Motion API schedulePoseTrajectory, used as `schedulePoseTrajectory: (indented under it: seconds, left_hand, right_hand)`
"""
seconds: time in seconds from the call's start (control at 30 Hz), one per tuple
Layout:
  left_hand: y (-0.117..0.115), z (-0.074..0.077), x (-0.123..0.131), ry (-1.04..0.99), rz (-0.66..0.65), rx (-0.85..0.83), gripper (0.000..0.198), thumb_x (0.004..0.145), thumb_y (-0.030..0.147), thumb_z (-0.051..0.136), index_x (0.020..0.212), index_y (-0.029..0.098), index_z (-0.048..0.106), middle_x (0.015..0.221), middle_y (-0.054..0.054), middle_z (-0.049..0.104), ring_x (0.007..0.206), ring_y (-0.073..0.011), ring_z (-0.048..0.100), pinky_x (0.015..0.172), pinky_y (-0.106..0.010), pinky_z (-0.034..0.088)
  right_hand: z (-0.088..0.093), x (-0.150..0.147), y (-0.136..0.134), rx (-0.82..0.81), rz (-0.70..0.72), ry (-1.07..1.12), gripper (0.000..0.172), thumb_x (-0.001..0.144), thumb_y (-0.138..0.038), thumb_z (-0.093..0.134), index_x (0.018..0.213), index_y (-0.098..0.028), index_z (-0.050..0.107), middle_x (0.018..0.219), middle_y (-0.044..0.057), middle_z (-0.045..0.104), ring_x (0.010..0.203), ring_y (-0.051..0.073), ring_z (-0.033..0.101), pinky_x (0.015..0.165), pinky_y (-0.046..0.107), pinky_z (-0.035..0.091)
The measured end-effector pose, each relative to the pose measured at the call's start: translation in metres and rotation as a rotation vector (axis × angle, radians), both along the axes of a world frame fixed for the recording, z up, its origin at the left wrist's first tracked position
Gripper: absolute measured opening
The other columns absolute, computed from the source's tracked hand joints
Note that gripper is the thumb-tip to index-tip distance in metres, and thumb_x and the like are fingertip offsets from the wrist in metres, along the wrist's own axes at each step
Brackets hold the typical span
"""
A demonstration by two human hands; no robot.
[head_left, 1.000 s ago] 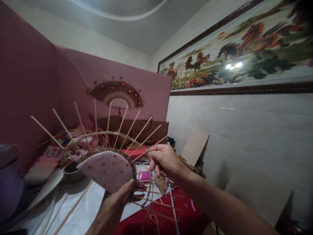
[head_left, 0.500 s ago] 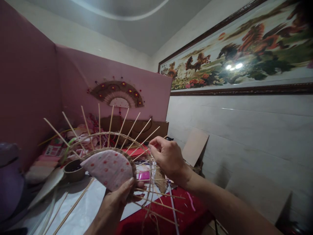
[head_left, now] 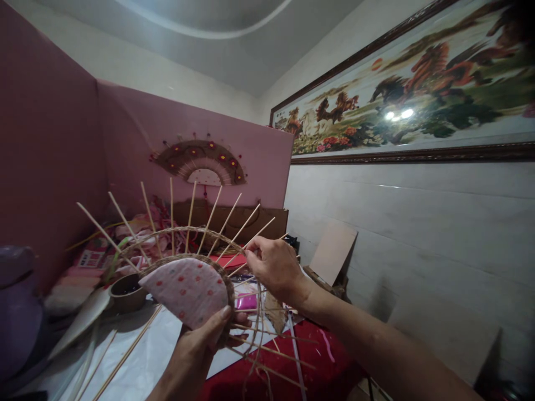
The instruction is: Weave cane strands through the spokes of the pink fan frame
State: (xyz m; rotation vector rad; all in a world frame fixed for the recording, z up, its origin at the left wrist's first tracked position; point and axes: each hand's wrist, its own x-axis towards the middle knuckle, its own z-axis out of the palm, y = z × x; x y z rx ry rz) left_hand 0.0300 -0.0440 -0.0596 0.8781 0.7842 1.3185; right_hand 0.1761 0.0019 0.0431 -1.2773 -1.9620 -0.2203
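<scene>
My left hand [head_left: 209, 334] grips a fan frame by its half-round base [head_left: 190, 289], which is covered in pale pink cloth with red dots; the thumb presses on the cloth and the fingers are behind. Thin wooden sticks [head_left: 191, 211] spread out from the base. A braided twine [head_left: 179, 229] arcs across the sticks, and its loose part hangs down at the right. My right hand [head_left: 273, 267] pinches this twine at the upper right of the frame, between thumb and forefinger, close to the sticks.
A finished fan [head_left: 198, 161] with flowers hangs on the pink board [head_left: 259, 150]. Below left are a brown bowl [head_left: 127, 298] and loose sticks [head_left: 125, 356]. A magenta packet [head_left: 246, 301] lies behind the frame; red cloth [head_left: 334, 362] covers the table's right side.
My right hand has moved slightly left and down along the frame, drawing the twine closer to the sticks. My left hand holds the base in nearly the same place.
</scene>
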Motion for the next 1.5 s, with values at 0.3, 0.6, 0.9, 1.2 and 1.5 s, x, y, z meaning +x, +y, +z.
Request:
schedulePoseTrajectory:
  seconds: [0.3, 0.6, 0.9, 1.2, 1.5]
  left_hand:
    - [0.002, -0.001, 0.001, 0.005, 0.017, -0.002, 0.031, 0.063, 0.043, 0.075, 0.073, 0.013, 0.076, 0.079, -0.013, 0.075, 0.075, -0.0264, 0.066, 0.063, -0.033, 0.05]
    - [0.002, -0.002, 0.002, -0.025, 0.038, 0.004, 0.03, 0.061, 0.04, 0.077, 0.074, 0.013, 0.075, 0.076, -0.014, 0.074, 0.075, -0.0284, 0.067, 0.062, -0.035, 0.052]
    - [0.003, -0.002, 0.001, -0.016, 0.038, 0.017, 0.028, 0.064, 0.039, 0.075, 0.073, 0.013, 0.075, 0.077, -0.014, 0.075, 0.076, -0.0286, 0.067, 0.063, -0.037, 0.053]
    - [-0.001, 0.003, 0.002, -0.01, 0.079, -0.005, 0.028, 0.067, 0.038, 0.072, 0.075, 0.012, 0.075, 0.079, -0.014, 0.074, 0.078, -0.0277, 0.067, 0.065, -0.035, 0.052]
    - [0.0, 0.001, 0.002, -0.028, 0.081, -0.003, 0.03, 0.063, 0.039, 0.075, 0.074, 0.011, 0.075, 0.077, -0.015, 0.074, 0.075, -0.0283, 0.067, 0.062, -0.035, 0.052]
  right_hand:
    - [0.004, -0.003, -0.004, -0.041, -0.006, 0.041, 0.014, 0.079, -0.025, 0.056, 0.077, -0.022, 0.069, 0.059, 0.0, 0.066, 0.055, 0.012, 0.057, 0.054, 0.025, 0.03]
    - [0.001, -0.002, -0.003, 0.023, 0.027, 0.019, 0.013, 0.078, -0.026, 0.057, 0.077, -0.024, 0.069, 0.055, -0.003, 0.062, 0.05, 0.01, 0.052, 0.053, 0.025, 0.029]
    - [0.002, 0.0, 0.0, 0.036, 0.0, -0.062, 0.018, 0.077, -0.026, 0.056, 0.081, -0.026, 0.073, 0.064, 0.001, 0.071, 0.06, 0.015, 0.062, 0.055, 0.027, 0.031]
    - [0.003, 0.009, -0.006, -0.003, 0.021, -0.014, 0.02, 0.081, -0.027, 0.054, 0.086, -0.028, 0.073, 0.065, 0.0, 0.071, 0.061, 0.014, 0.063, 0.057, 0.026, 0.034]
    - [-0.001, 0.004, -0.003, 0.025, 0.126, 0.0, 0.022, 0.076, -0.017, 0.053, 0.086, -0.026, 0.07, 0.057, -0.003, 0.064, 0.051, 0.01, 0.053, 0.053, 0.024, 0.03]
